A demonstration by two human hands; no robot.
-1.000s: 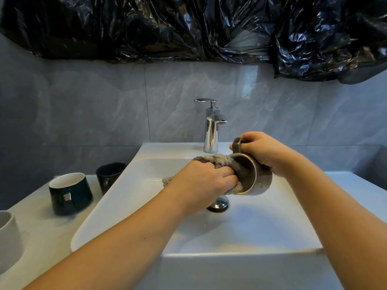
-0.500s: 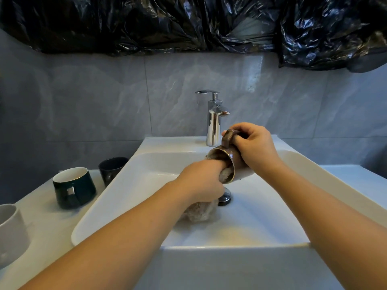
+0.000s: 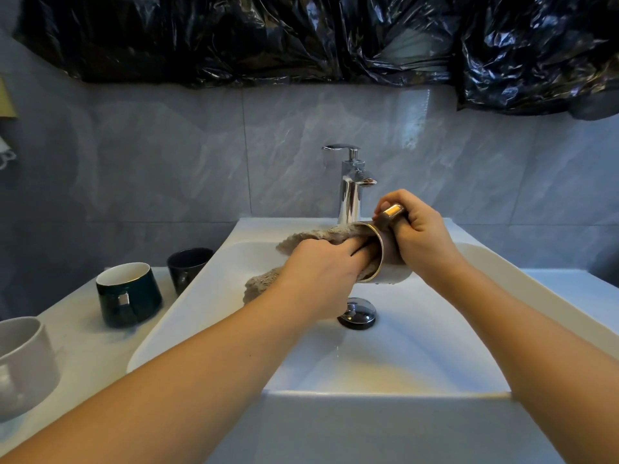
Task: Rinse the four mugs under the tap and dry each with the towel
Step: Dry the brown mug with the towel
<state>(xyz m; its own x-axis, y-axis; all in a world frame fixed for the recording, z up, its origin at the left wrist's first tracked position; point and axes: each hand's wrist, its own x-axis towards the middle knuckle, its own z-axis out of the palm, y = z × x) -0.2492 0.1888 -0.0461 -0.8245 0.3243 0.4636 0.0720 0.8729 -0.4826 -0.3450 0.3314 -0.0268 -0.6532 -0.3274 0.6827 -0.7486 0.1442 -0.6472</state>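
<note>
Over the white sink [image 3: 485, 259], my right hand [image 3: 420, 236] grips a brown gold-rimmed mug [image 3: 388, 262] by its handle, tipped on its side with the mouth facing left. My left hand [image 3: 321, 269] holds a beige towel [image 3: 318, 237] and pushes it with its fingers into the mug's mouth. Towel ends hang out above and below that hand. On the counter to the left stand a dark green mug [image 3: 129, 294], a black mug [image 3: 187, 264] and a grey mug [image 3: 23, 363]. The chrome tap [image 3: 350, 189] stands behind the mug; no water runs from it.
A chrome drain plug [image 3: 356, 316] sits in the basin under my hands. Grey marble tiles [image 3: 167, 162] back the sink. Crumpled black plastic sheeting [image 3: 301, 35] hangs along the top of the wall. The white counter [image 3: 80, 339] extends left of the basin.
The towel, hanging below my left hand half a second ago, now spreads over it and into the mug. The mug has tipped more level, and my head has moved back slightly.
</note>
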